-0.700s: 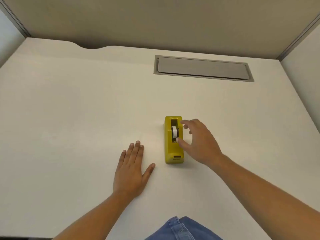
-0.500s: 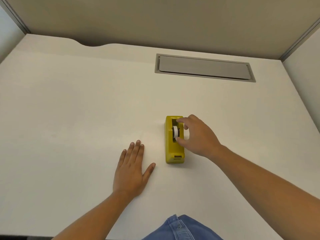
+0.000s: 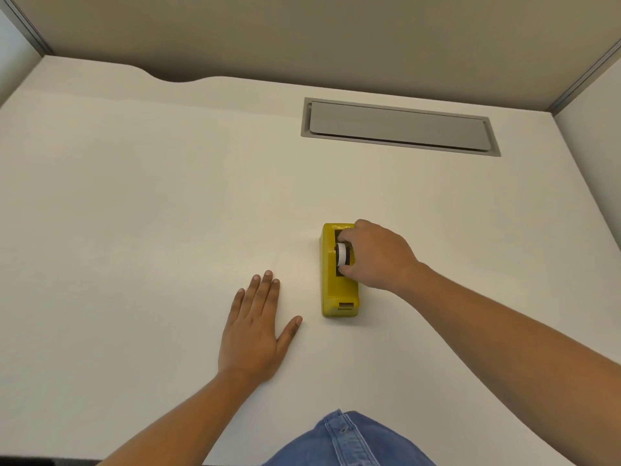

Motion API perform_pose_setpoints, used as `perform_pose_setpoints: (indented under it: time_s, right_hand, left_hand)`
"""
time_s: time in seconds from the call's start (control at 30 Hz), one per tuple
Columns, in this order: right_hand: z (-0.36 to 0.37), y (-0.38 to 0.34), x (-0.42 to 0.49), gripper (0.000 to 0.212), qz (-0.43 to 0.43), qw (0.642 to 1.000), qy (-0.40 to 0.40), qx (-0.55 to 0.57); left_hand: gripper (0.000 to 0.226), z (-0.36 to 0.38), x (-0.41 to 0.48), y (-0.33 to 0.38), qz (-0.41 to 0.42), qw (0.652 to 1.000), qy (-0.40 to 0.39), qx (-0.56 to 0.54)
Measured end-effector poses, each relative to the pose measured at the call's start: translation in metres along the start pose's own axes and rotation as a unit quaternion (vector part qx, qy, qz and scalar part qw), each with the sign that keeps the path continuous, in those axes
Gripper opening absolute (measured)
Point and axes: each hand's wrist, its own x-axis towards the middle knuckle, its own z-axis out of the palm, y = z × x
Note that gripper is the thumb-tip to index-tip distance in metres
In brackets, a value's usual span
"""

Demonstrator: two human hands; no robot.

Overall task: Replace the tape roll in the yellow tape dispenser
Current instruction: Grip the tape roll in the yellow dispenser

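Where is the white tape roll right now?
The white tape roll sits in the slot of the yellow tape dispenser, right of centre on the desk, with the right hand pinching it.

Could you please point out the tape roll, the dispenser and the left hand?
Tape roll (image 3: 342, 253): head view, white outer face.
Dispenser (image 3: 327, 284): head view, yellow left side wall.
Left hand (image 3: 250, 334): head view, back of hand.

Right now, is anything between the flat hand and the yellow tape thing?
No. In the head view, only bare white desk separates the left hand from the yellow dispenser.
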Motion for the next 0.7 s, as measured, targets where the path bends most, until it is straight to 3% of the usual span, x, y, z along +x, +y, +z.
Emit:
perform_pose_setpoints:
  time_s: [0.33,0.7]
  right_hand:
    - [-0.013,-0.007,0.008,0.022,-0.032,0.997,-0.019,-0.074]
    - [-0.011,-0.003,0.008,0.029,-0.035,0.998,0.018,-0.053]
  left_hand:
    - [0.077,-0.001,0.0,0.0,-0.001,1.0,-0.003,0.0]
    - [0.078,-0.003,0.0,0.001,0.001,1.0,-0.005,-0.005]
